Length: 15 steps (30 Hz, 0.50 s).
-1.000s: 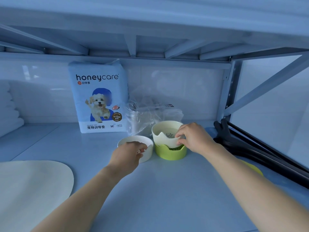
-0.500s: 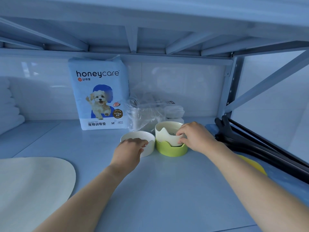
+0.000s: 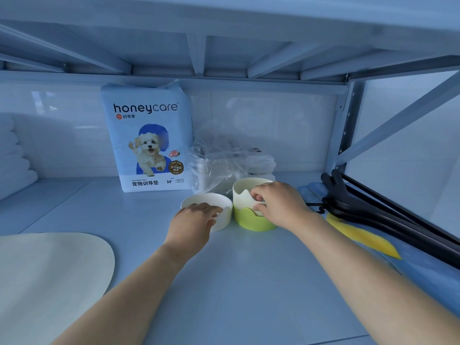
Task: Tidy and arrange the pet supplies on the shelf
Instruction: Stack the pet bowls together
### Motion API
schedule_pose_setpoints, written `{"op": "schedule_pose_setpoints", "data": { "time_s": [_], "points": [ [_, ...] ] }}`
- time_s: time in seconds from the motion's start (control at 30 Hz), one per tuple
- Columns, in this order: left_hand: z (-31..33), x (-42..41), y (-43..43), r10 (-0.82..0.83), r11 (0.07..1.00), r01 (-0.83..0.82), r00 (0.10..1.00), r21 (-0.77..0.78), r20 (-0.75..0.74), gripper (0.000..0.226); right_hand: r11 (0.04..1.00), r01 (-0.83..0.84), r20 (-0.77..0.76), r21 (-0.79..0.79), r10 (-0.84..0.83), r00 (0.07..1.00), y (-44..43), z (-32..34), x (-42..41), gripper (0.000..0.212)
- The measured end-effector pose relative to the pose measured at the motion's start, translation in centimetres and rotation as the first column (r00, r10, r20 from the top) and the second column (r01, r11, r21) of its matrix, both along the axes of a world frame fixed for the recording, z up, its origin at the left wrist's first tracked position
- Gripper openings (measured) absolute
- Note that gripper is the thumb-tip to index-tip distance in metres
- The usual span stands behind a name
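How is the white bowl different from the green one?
The white bowl is low and all white; the green bowl stands taller, with a cream cup nested inside it. The left hand grips the white bowl's near rim, while the right hand pinches the green bowl's cream cup. Both are round and stand side by side.

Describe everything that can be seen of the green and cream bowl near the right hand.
The green and cream bowl stands upright on the shelf, in front of a clear plastic bag. It looks like plastic or ceramic: a lime green base with a wavy edge, and a cream insert seated inside it. The right hand pinches the insert's rim. A white bowl stands close at its left; contact is unclear.
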<state>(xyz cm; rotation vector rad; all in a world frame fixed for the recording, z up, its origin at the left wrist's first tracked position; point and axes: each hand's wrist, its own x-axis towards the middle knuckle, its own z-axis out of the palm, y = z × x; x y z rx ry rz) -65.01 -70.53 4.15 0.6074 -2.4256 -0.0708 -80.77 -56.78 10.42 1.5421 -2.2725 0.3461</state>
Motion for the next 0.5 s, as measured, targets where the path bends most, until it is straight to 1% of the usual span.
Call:
{"op": "schedule_pose_setpoints", "data": {
  "time_s": [0.07, 0.13, 0.2, 0.4, 0.5],
  "points": [
    [-0.10, -0.05, -0.02, -0.006, 1.000, 0.006, 1.000, -0.004, -0.002, 0.029, 1.000, -0.006, -0.005, -0.001, 0.006, 1.000, 0.07, -0.12, 0.10, 0.011],
    [-0.18, -0.03, 0.00, -0.005, 1.000, 0.005, 1.000, -0.017, 0.010, 0.030, 1.000, -0.009, -0.015, -0.003, 0.009, 1.000, 0.18, -0.24, 0.25, 0.014],
    [-0.23, 0.02, 0.01, -0.002, 1.000, 0.002, 1.000, -0.020, 0.006, 0.030, 1.000, -0.004, -0.025, -0.014, 0.004, 1.000, 0.31, -0.35, 0.36, 0.013],
    [-0.35, -0.07, 0.20, -0.001, 1.000, 0.001, 1.000, 0.002, -0.015, 0.029, 1.000, 0.002, -0.015, -0.013, -0.003, 1.000, 0.41, -0.21, 0.54, 0.012],
    [-0.39, -0.22, 0.33, 0.009, 1.000, -0.009, 1.000, 0.012, -0.020, 0.029, 0.999, -0.013, -0.021, -0.042, 0.013, 1.000, 0.38, -0.49, 0.67, 0.017]
  ]
}}
